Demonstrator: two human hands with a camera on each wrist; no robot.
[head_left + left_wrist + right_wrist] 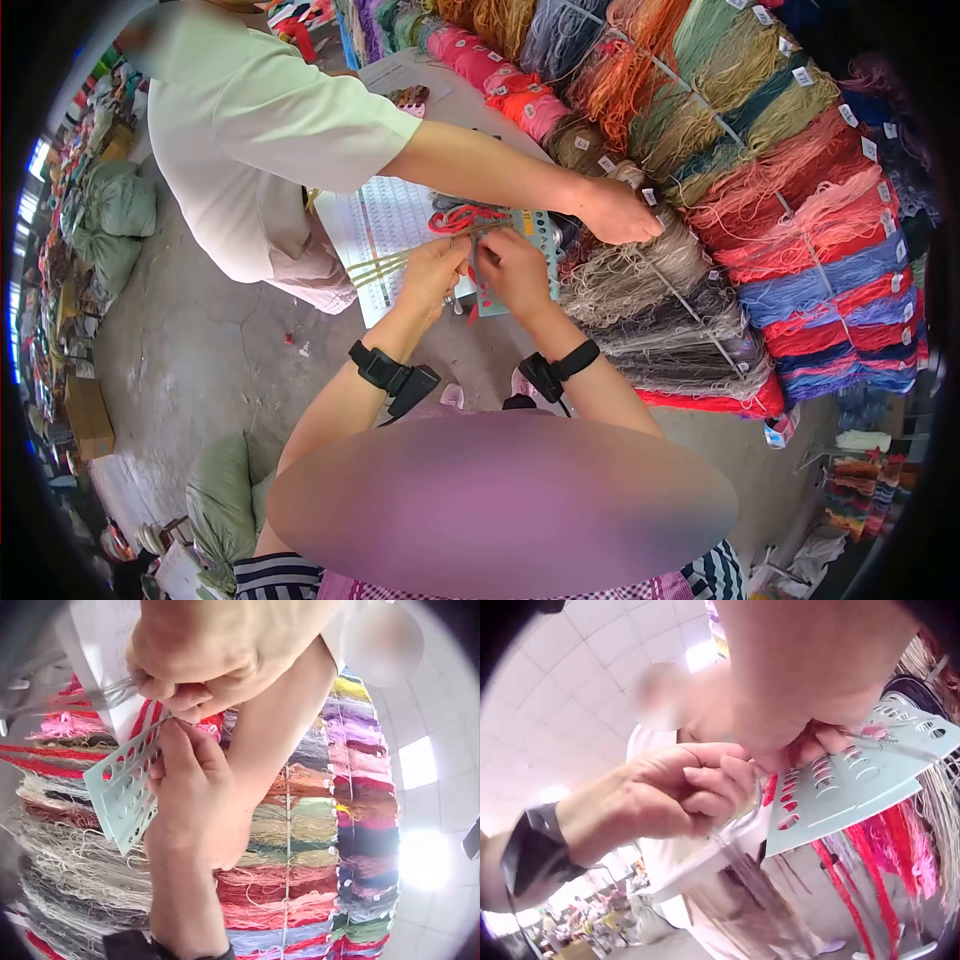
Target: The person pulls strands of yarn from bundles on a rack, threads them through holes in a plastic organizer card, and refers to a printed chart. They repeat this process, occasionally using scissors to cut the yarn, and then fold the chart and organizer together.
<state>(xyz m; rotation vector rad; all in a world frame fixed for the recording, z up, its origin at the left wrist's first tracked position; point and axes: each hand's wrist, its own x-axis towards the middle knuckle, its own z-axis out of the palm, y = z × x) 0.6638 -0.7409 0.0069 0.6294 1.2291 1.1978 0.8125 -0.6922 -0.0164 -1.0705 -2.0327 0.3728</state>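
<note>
Both hands meet at the edge of a pale blue-green card with rows of punched holes (pixel 847 787). My left hand (pixel 432 275) grips a bundle of thin olive-brown yarn strands (pixel 378 267); their ends trail off to its left and hang down in the right wrist view. My right hand (pixel 515 268) pinches yarn at the card's edge with thumb and forefinger, close beside the left fingertips. Loops of red yarn (pixel 462 217) lie just beyond the hands. More red strands hang beneath the card in the right wrist view. The pinched spot itself is partly hidden by fingers.
Another person in a pale shirt (pixel 270 120) stands at the left, one arm (pixel 500 168) stretched across beyond my hands to the yarn rack. Labelled skeins (pixel 800 230) fill the right side. A printed chart (pixel 385 215) lies on the table. Green sacks (pixel 115 205) stand far left.
</note>
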